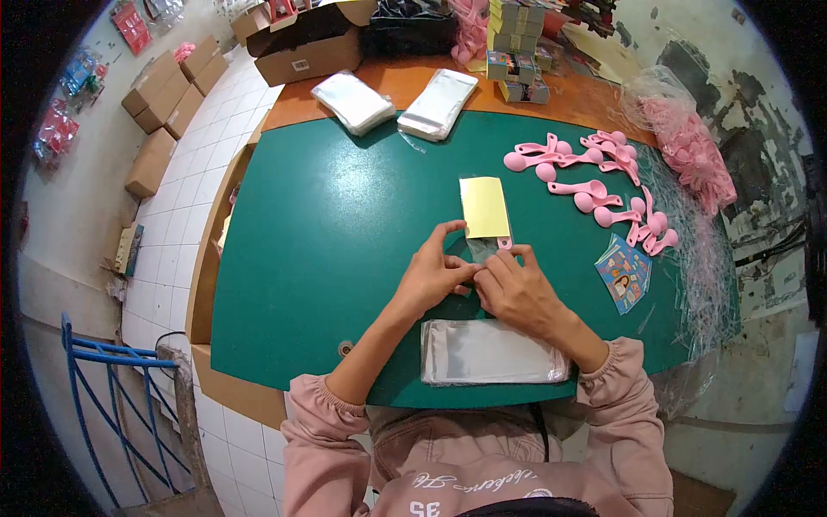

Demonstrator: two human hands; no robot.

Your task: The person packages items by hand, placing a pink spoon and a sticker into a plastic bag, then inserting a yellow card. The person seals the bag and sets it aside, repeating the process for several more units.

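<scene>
Your clear bag [466, 195] is lying mid-counter, slightly right of center, yellow card [485, 209] inside, pink handle [505, 243] showing at the card's near edge. Your right hand [519, 291] is working at the bag's near end, fingers bunching narrow and pinching it. Your left hand [433, 271] is touching the bag's left side, index and thumb spreading apart, thumb tip meeting the right hand; can't tell if those fingers are gripping. Bag stack [495, 352] is sitting just on the near side of your hands. Pink spoons [590, 195] are lying loose to the right on the green counter [301, 258], blue cards [624, 274] fanning out just near of them. Two more bag piles [438, 104] are resting at the far side.
</scene>
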